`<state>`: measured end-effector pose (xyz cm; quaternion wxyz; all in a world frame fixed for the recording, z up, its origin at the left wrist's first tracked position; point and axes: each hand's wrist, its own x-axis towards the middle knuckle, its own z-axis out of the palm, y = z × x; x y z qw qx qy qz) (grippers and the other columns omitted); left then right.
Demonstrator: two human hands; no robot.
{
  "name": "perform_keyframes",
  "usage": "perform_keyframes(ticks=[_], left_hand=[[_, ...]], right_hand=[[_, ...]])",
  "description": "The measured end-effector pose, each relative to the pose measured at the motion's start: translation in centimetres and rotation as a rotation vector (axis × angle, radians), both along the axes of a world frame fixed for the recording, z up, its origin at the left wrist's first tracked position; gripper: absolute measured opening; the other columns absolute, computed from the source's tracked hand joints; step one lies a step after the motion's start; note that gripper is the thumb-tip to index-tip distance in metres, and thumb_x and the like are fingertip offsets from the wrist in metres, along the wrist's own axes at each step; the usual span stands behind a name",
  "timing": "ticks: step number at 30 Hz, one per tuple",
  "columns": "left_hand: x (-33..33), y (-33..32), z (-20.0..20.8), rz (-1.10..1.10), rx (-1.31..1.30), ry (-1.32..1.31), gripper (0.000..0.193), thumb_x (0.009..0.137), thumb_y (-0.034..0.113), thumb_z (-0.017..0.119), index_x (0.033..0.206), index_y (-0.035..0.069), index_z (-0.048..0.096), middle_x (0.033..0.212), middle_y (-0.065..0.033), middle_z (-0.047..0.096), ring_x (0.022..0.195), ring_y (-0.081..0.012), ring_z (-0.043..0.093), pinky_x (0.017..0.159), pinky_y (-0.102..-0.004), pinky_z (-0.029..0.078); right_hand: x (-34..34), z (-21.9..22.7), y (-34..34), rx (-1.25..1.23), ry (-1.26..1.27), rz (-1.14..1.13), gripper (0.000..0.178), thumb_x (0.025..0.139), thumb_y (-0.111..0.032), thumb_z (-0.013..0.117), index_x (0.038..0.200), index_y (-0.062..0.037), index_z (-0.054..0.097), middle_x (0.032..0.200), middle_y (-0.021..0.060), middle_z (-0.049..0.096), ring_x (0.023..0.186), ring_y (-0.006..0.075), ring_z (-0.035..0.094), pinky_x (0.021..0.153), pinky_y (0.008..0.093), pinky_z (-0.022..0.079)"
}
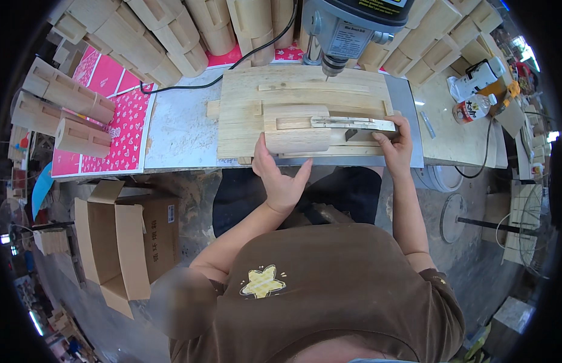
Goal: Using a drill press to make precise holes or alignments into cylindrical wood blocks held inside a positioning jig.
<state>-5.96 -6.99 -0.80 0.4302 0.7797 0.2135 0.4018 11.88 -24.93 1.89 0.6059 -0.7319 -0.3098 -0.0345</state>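
A pale wooden cylinder point(299, 141) with a long rectangular slot lies on its side on a wooden board point(241, 91). My left hand point(282, 186) is at its left end, fingers stretched against the wood and thumb spread wide, not wrapped round it. At the right, my right hand point(397, 144) pinches the end of a narrow, light-coloured strip point(353, 123) with a worn, shiny edge. The strip's other end reaches over the cylinder's slot. A small dark angled piece point(351, 134) shows just below the strip. Beyond the cylinder hangs a bench drill point(335, 60), its thin bit above the board.
Several slotted wooden cylinders point(81, 139) stand along the back and left of the table. A black cable point(190, 86) crosses the left side. A plastic bottle point(474, 107) stands at the right. On the floor to the left is an open cardboard box point(136, 242).
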Motion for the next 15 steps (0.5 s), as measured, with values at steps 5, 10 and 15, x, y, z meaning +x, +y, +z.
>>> perform_keyframes(ticks=[5, 10, 15], left_hand=[[1.0, 0.2, -0.2, 0.074, 0.128, 0.052, 0.095, 0.06, 0.022, 0.079, 0.135, -0.004, 0.026, 0.127, -0.0197, 0.039, 0.115, -0.0318, 0.038, 0.097, -0.0423, 0.022], [2.3, -0.2, 0.7, 0.018, 0.285, 0.046, 0.09, 0.055, 0.025, 0.081, 0.13, -0.001, 0.039, 0.114, -0.0147, 0.051, 0.106, -0.0263, 0.047, 0.094, -0.0428, 0.024], [2.7, 0.5, 0.5, 0.031, 0.27, 0.048, 0.087, 0.055, 0.024, 0.081, 0.129, 0.001, 0.04, 0.113, -0.0121, 0.053, 0.107, -0.0252, 0.048, 0.094, -0.0437, 0.024]], right_hand=[[0.9, -0.2, -0.3, -0.02, -0.027, -0.042, 0.036, 0.067, -0.002, 0.075, 0.096, -0.0033, 0.055, 0.092, 0.0036, 0.05, 0.089, 0.0157, 0.049, 0.078, 0.0253, 0.04], [1.4, 0.1, 1.2, -0.108, -0.136, -0.039, 0.036, 0.064, -0.004, 0.076, 0.094, -0.0035, 0.055, 0.088, 0.0042, 0.051, 0.086, 0.0183, 0.048, 0.076, 0.0268, 0.039], [1.1, -0.3, 1.5, -0.116, -0.174, -0.046, 0.037, 0.064, -0.004, 0.077, 0.093, -0.0035, 0.054, 0.087, 0.0056, 0.051, 0.083, 0.0214, 0.047, 0.075, 0.0284, 0.038]])
